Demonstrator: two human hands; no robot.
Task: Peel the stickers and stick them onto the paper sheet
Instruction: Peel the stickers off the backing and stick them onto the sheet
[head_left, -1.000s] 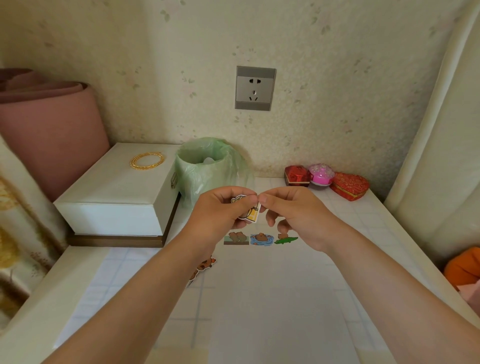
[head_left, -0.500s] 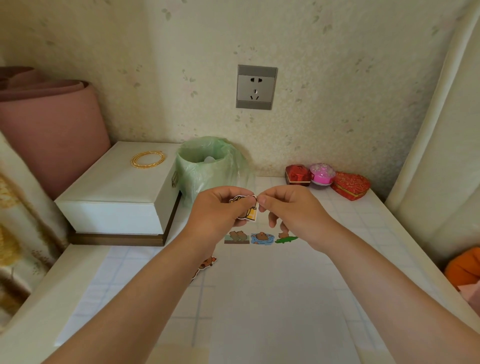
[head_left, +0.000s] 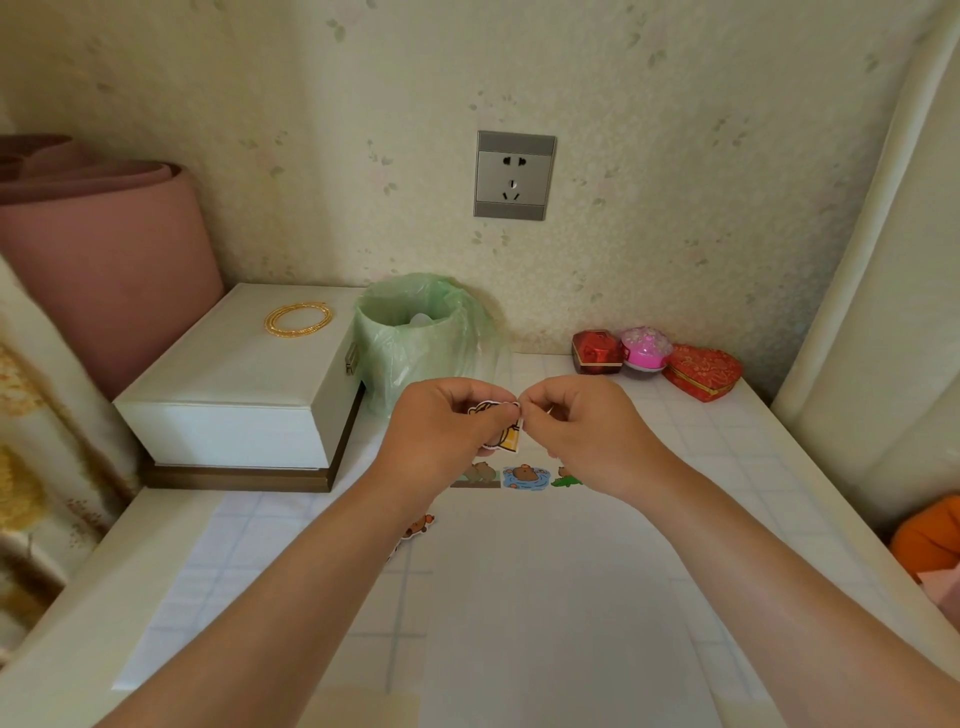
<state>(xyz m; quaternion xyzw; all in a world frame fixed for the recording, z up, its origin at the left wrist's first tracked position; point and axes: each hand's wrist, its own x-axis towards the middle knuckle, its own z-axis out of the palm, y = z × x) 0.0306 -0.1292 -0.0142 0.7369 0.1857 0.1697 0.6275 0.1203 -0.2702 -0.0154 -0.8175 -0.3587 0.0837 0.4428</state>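
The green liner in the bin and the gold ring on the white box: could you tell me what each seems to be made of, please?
The green liner looks like thin plastic film: it is translucent, slightly glossy and crinkled into soft folds. The gold ring on the white box looks like shiny metal or metallic beads, judging by its bright glints. It is too small to tell which.

A home, likely a bedroom corner: flowered wallpaper with a socket, a curtain, a white box bearing a gold chain, a red heart box, a bag-lined bin.
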